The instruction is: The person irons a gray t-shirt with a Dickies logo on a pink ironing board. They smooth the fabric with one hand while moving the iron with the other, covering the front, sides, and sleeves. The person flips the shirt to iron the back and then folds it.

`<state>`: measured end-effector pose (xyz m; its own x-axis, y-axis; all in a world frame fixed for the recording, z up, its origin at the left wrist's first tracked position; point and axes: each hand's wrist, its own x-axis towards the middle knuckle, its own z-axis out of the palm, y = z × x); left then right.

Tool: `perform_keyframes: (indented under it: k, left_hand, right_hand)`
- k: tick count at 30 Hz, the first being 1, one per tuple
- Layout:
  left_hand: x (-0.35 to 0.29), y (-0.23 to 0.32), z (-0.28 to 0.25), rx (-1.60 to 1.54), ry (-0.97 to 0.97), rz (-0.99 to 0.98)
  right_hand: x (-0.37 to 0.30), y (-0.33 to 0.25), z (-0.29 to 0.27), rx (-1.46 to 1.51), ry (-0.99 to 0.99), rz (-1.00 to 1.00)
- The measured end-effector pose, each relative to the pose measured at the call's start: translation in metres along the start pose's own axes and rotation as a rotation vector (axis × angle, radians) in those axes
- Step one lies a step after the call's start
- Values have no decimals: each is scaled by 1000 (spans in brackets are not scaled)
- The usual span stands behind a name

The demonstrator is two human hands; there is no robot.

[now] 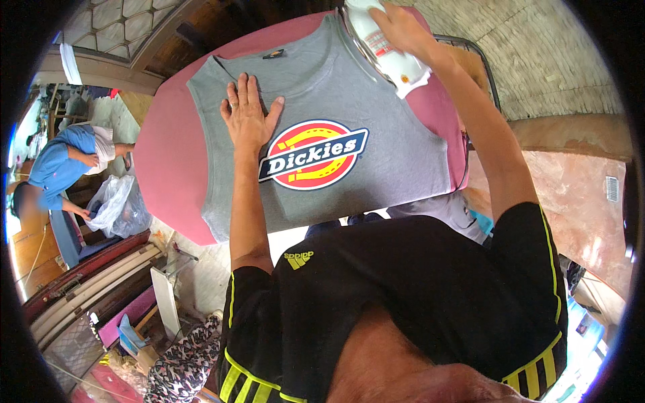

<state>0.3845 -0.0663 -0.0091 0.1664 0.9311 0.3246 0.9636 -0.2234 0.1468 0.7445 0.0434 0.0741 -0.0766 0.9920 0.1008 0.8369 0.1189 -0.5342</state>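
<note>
A grey sleeveless shirt [295, 208] with a round red, yellow and blue print lies spread over a pink ironing board [171, 154]. My left hand [248, 114] rests flat on it near the neckline, fingers stretched out. At the far right, my right hand [403, 33] is wrapped round the handle of a white iron [376, 50]. The iron sits over the shirt's shoulder and armhole edge, partly cut off by the top of the view. Its soleplate faces down and is hidden.
A dark metal frame [480, 54] borders the board at the right. Beyond it stands a wooden surface [537, 47]. On the left another person [70, 151] in blue bends over a clear plastic bag [121, 205]. Planks and boards [101, 295] are stacked at lower left.
</note>
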Motion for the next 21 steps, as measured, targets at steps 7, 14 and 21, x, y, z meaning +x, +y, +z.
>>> perform_keyframes:
  k: [7, 14, 21]
  left_hand:
    - [4, 4, 5, -3, 23, 13]
    - [7, 10, -3, -29, 24, 18]
    - [0, 1, 2, -27, 38, -18]
  right_hand:
    - [-66, -5, -22, -31, 55, -225]
    - [39, 8, 10, -339, 99, -405]
    - [5, -25, 14, -83, 35, -365]
